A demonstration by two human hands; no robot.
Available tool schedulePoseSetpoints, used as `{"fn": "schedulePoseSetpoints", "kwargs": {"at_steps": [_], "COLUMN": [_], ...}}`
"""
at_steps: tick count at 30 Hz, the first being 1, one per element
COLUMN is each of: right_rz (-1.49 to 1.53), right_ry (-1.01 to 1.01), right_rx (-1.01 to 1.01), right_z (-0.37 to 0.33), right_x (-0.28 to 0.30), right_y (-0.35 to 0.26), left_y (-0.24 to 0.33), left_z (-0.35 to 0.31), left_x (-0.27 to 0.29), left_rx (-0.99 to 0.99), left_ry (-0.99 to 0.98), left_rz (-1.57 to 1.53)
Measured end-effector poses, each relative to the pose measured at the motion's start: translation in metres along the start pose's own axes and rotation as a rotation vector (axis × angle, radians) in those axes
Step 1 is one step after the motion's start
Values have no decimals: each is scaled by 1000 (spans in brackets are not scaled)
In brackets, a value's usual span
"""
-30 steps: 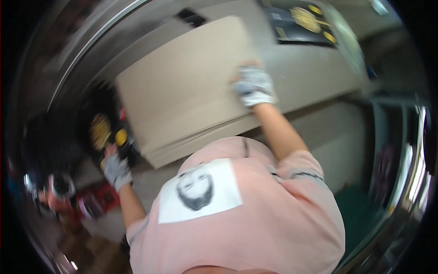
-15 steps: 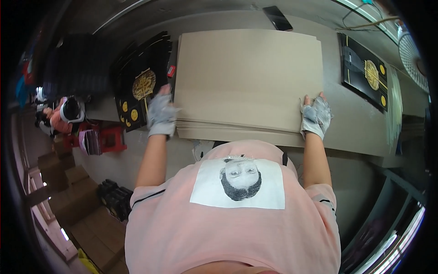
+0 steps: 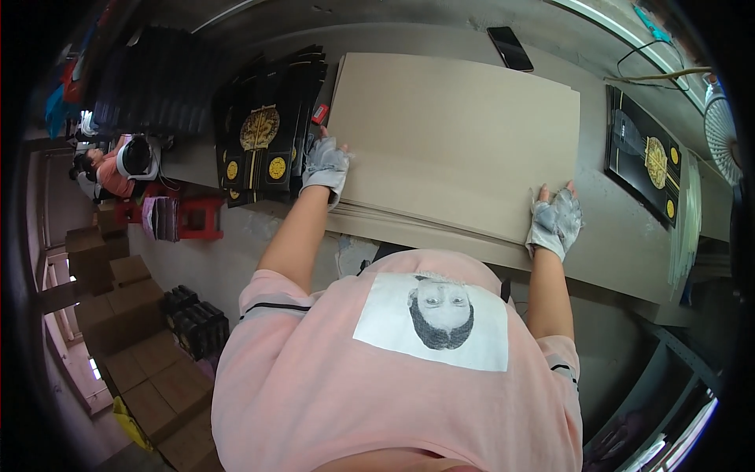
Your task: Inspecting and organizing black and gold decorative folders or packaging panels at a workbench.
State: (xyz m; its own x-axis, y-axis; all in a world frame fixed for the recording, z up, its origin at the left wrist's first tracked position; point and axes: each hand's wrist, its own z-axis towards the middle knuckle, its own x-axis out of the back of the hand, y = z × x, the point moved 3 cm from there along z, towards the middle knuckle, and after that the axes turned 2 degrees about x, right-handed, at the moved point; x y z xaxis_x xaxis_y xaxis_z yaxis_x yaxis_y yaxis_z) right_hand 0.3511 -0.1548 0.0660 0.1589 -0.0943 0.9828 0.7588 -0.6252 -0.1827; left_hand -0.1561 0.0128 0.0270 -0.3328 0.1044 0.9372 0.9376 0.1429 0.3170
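A stack of large grey-beige boards (image 3: 456,141) lies in front of me, its near-side edges slightly uneven. My left hand (image 3: 325,167), in a worn grey-white glove with bare fingertips, rests against the stack's left edge, fingers stretched out. At the right edge, near the front corner, my right hand (image 3: 555,220) is in a similar glove, with its fingertips apart. Left of the stack lies a pile of black printed sheets (image 3: 263,161) with gold emblems, close to my left hand. A small red object (image 3: 320,114) sits between that pile and the boards.
More black printed pieces (image 3: 641,149) lie at the right, beside a pile of pale sheets (image 3: 686,220). A phone (image 3: 510,49) rests behind the boards, and a fan (image 3: 721,130) stands far right. Red stools (image 3: 201,218), cardboard boxes (image 3: 149,370) and a seated person (image 3: 114,173) are at left.
My left hand has moved from over the edge of the black sheets to the boards' left edge. My right hand stays by the right edge. The whole view has shifted and tilted slightly.
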Motion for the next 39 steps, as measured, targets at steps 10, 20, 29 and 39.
{"fn": "schedulePoseSetpoints", "kwargs": {"at_steps": [10, 20, 29, 39], "right_rz": [43, -170, 86, 264], "right_ry": [95, -27, 257, 310], "right_rx": [66, 182, 206, 4], "right_z": [2, 2, -1, -6], "right_x": [-8, -1, -14, -5], "right_y": [4, -9, 16, 22], "left_y": [-46, -33, -116, -80], "left_z": [44, 64, 101, 74], "left_x": [14, 82, -48, -61], "left_rx": [242, -123, -141, 683], "left_ry": [96, -287, -107, -104], "left_rz": [-651, -305, -380, -1503]}}
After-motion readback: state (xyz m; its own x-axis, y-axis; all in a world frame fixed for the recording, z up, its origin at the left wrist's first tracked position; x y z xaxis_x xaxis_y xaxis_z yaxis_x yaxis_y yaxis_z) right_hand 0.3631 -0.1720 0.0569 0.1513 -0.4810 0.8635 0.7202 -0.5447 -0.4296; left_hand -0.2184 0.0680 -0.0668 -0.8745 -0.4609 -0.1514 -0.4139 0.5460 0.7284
